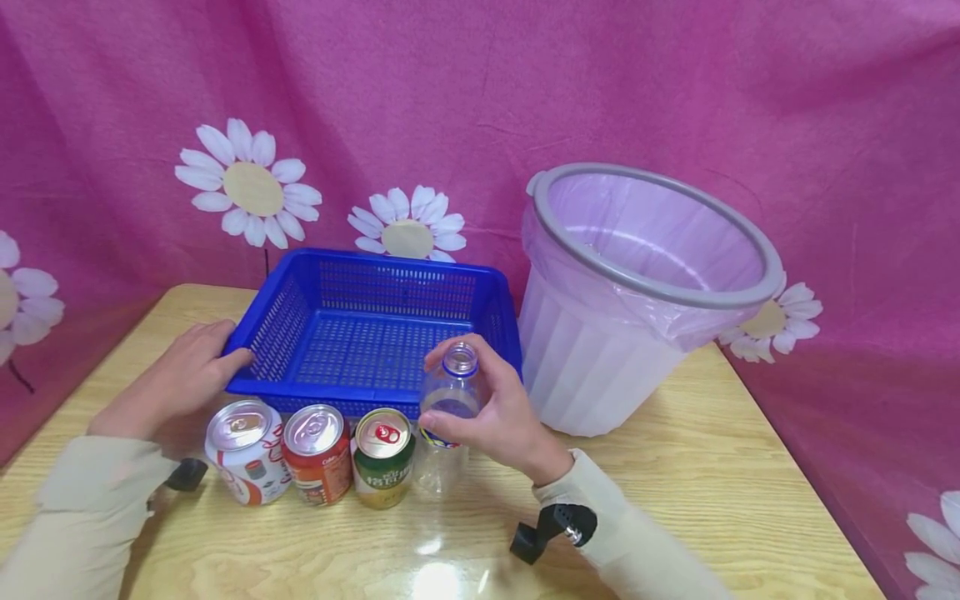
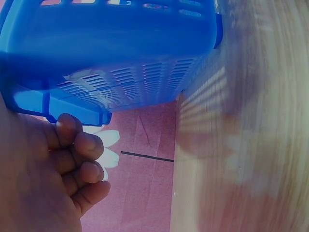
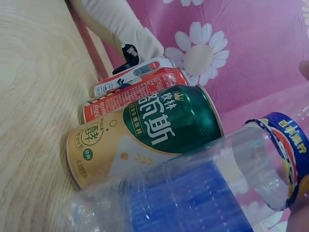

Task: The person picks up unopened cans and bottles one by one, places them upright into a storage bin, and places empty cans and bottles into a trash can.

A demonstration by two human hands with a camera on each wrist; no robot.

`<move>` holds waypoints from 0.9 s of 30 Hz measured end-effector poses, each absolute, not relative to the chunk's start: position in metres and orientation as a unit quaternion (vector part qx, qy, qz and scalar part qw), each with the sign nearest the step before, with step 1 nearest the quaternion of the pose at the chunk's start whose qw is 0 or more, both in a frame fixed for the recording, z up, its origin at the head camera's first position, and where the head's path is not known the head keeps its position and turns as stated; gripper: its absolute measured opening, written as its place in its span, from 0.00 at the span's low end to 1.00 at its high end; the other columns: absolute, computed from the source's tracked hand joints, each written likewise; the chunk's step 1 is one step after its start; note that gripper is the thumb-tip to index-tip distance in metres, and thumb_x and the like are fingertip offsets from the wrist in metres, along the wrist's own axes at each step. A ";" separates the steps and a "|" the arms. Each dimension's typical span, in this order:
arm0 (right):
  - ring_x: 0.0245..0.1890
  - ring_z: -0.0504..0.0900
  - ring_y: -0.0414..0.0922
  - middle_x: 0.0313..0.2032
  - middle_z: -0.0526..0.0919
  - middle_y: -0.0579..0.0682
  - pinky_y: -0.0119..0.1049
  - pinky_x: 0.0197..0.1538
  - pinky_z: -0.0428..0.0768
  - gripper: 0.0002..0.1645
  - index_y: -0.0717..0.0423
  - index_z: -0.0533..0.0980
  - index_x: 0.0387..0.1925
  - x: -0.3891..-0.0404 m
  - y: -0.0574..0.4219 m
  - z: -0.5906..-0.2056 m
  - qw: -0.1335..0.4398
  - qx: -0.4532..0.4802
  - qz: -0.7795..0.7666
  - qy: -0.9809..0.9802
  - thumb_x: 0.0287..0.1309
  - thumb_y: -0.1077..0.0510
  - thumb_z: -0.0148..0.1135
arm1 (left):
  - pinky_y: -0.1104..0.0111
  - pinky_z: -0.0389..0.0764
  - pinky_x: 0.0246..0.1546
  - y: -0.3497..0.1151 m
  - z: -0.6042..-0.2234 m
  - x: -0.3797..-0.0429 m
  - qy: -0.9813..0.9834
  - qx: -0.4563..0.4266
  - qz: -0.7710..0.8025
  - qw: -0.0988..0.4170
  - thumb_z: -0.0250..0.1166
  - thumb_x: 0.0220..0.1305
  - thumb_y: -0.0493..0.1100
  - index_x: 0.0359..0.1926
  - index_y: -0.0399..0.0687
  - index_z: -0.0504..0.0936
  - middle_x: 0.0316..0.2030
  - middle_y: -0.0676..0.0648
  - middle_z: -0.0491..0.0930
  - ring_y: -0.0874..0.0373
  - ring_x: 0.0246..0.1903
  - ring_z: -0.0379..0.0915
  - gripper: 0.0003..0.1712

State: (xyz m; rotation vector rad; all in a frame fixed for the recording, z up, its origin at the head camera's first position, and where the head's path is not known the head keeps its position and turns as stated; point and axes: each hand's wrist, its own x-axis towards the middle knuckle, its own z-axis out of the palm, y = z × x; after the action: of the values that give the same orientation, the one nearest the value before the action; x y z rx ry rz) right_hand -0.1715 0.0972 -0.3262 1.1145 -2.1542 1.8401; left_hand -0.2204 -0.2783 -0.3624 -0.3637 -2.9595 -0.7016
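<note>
My right hand (image 1: 495, 417) grips a clear, capless plastic bottle (image 1: 452, 386) around its upper part; the bottle stands upright in front of the basket. A blue label band (image 3: 285, 145) circles it near the hand in the right wrist view. At the left front corner of a blue plastic basket (image 1: 300, 390), my left hand (image 1: 183, 367) holds the rim, thumb on top. Its curled fingers (image 2: 89, 145) show below the rim in the left wrist view. Left of the bottle stand a white can (image 1: 247, 458), a red Coke can (image 1: 318, 458) and a green-and-gold can (image 1: 384, 462), all upright.
A tall white bin (image 1: 600, 367) with a grey rim and clear liner stands right of the basket. All of this is on a wooden table (image 1: 675, 517). Behind it hangs a pink cloth (image 1: 450, 92) with white daisies.
</note>
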 end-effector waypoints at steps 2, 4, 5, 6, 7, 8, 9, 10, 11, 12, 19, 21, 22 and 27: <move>0.47 0.80 0.40 0.48 0.77 0.60 0.40 0.47 0.83 0.33 0.58 0.70 0.49 -0.171 0.096 -0.327 0.051 0.370 0.605 -0.703 0.39 0.74 0.73 | 0.43 0.66 0.52 -0.279 -0.363 -0.220 -0.965 -0.118 -0.230 0.039 0.48 0.72 0.49 0.51 0.32 0.71 0.44 0.32 0.77 0.37 0.50 0.67 0.22; 0.47 0.79 0.40 0.48 0.77 0.60 0.39 0.47 0.83 0.32 0.58 0.71 0.49 -0.170 0.096 -0.328 0.052 0.371 0.607 -0.701 0.40 0.73 0.73 | 0.43 0.66 0.52 -0.279 -0.363 -0.220 -0.965 -0.118 -0.232 0.039 0.48 0.72 0.49 0.51 0.32 0.70 0.44 0.32 0.77 0.37 0.49 0.67 0.22; 0.47 0.80 0.40 0.48 0.77 0.60 0.39 0.47 0.84 0.31 0.58 0.71 0.49 -0.170 0.095 -0.328 0.050 0.370 0.608 -0.701 0.41 0.72 0.73 | 0.43 0.66 0.51 -0.279 -0.364 -0.220 -0.965 -0.118 -0.233 0.040 0.48 0.72 0.49 0.50 0.32 0.70 0.44 0.32 0.77 0.37 0.49 0.67 0.22; 0.46 0.80 0.40 0.48 0.78 0.60 0.39 0.47 0.84 0.30 0.58 0.71 0.49 -0.169 0.095 -0.328 0.047 0.367 0.610 -0.700 0.42 0.72 0.72 | 0.43 0.66 0.51 -0.279 -0.364 -0.220 -0.965 -0.118 -0.232 0.041 0.48 0.72 0.49 0.50 0.32 0.71 0.43 0.33 0.77 0.37 0.49 0.67 0.22; 0.46 0.80 0.40 0.48 0.78 0.60 0.39 0.47 0.84 0.30 0.57 0.71 0.49 -0.169 0.095 -0.329 0.045 0.365 0.613 -0.699 0.43 0.71 0.72 | 0.44 0.66 0.51 -0.279 -0.364 -0.220 -0.964 -0.118 -0.233 0.042 0.48 0.72 0.49 0.50 0.32 0.71 0.43 0.33 0.77 0.37 0.49 0.67 0.22; 0.46 0.81 0.39 0.49 0.78 0.60 0.39 0.47 0.84 0.29 0.57 0.71 0.50 -0.169 0.094 -0.330 0.042 0.362 0.616 -0.699 0.44 0.69 0.72 | 0.43 0.66 0.52 -0.279 -0.364 -0.220 -0.964 -0.118 -0.233 0.041 0.47 0.72 0.49 0.50 0.32 0.71 0.43 0.32 0.77 0.37 0.49 0.67 0.22; 0.46 0.81 0.39 0.49 0.78 0.60 0.39 0.47 0.84 0.29 0.57 0.71 0.50 -0.169 0.094 -0.330 0.040 0.359 0.618 -0.698 0.45 0.68 0.72 | 0.43 0.66 0.51 -0.279 -0.364 -0.219 -0.964 -0.118 -0.233 0.041 0.47 0.72 0.48 0.50 0.32 0.71 0.43 0.33 0.77 0.37 0.49 0.67 0.22; 0.45 0.82 0.39 0.49 0.78 0.60 0.40 0.46 0.84 0.29 0.57 0.71 0.50 -0.168 0.094 -0.331 0.039 0.358 0.620 -0.697 0.46 0.67 0.72 | 0.44 0.66 0.51 -0.279 -0.364 -0.219 -0.965 -0.118 -0.232 0.041 0.48 0.72 0.48 0.50 0.32 0.71 0.43 0.33 0.77 0.37 0.49 0.68 0.22; 0.45 0.82 0.39 0.49 0.78 0.60 0.40 0.46 0.84 0.28 0.57 0.71 0.51 -0.168 0.094 -0.332 0.038 0.357 0.622 -0.696 0.47 0.66 0.72 | 0.44 0.66 0.51 -0.279 -0.364 -0.219 -0.965 -0.118 -0.231 0.041 0.48 0.72 0.48 0.50 0.32 0.71 0.43 0.33 0.77 0.37 0.49 0.68 0.21; 0.45 0.82 0.39 0.49 0.79 0.61 0.40 0.46 0.84 0.28 0.57 0.71 0.51 -0.169 0.094 -0.334 0.039 0.356 0.624 -0.695 0.47 0.65 0.72 | 0.44 0.66 0.51 -0.279 -0.364 -0.219 -0.965 -0.119 -0.231 0.041 0.48 0.72 0.48 0.50 0.32 0.71 0.43 0.33 0.78 0.37 0.48 0.68 0.21; 0.48 0.82 0.41 0.48 0.79 0.61 0.42 0.48 0.84 0.29 0.58 0.70 0.51 -0.171 0.094 -0.339 0.055 0.362 0.632 -0.683 0.48 0.62 0.73 | 0.45 0.67 0.49 -0.279 -0.363 -0.220 -0.965 -0.120 -0.230 0.042 0.48 0.72 0.48 0.48 0.33 0.71 0.41 0.34 0.77 0.39 0.47 0.68 0.20; 0.49 0.82 0.42 0.48 0.79 0.62 0.43 0.49 0.84 0.29 0.58 0.70 0.51 -0.171 0.094 -0.339 0.056 0.363 0.635 -0.679 0.48 0.61 0.73 | 0.46 0.67 0.49 -0.279 -0.363 -0.220 -0.965 -0.119 -0.231 0.040 0.48 0.72 0.48 0.48 0.33 0.71 0.41 0.35 0.77 0.39 0.47 0.68 0.20; 0.49 0.82 0.42 0.48 0.79 0.63 0.43 0.49 0.84 0.29 0.59 0.70 0.50 -0.171 0.094 -0.340 0.056 0.363 0.637 -0.677 0.48 0.61 0.73 | 0.46 0.67 0.48 -0.279 -0.363 -0.220 -0.965 -0.120 -0.231 0.042 0.48 0.72 0.48 0.48 0.33 0.71 0.40 0.35 0.77 0.40 0.46 0.69 0.20; 0.51 0.82 0.42 0.47 0.79 0.65 0.39 0.52 0.83 0.29 0.60 0.70 0.50 -0.170 0.093 -0.340 0.057 0.363 0.647 -0.669 0.47 0.62 0.73 | 0.46 0.67 0.49 -0.279 -0.363 -0.220 -0.963 -0.124 -0.234 0.050 0.48 0.72 0.48 0.47 0.34 0.72 0.40 0.35 0.77 0.39 0.46 0.69 0.20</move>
State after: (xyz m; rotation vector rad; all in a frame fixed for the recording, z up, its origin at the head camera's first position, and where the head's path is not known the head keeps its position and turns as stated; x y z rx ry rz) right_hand -0.1702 0.0926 -0.3404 1.0998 -2.0283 1.9616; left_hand -0.2201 -0.2788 -0.3631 -0.3763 -2.9335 -0.7112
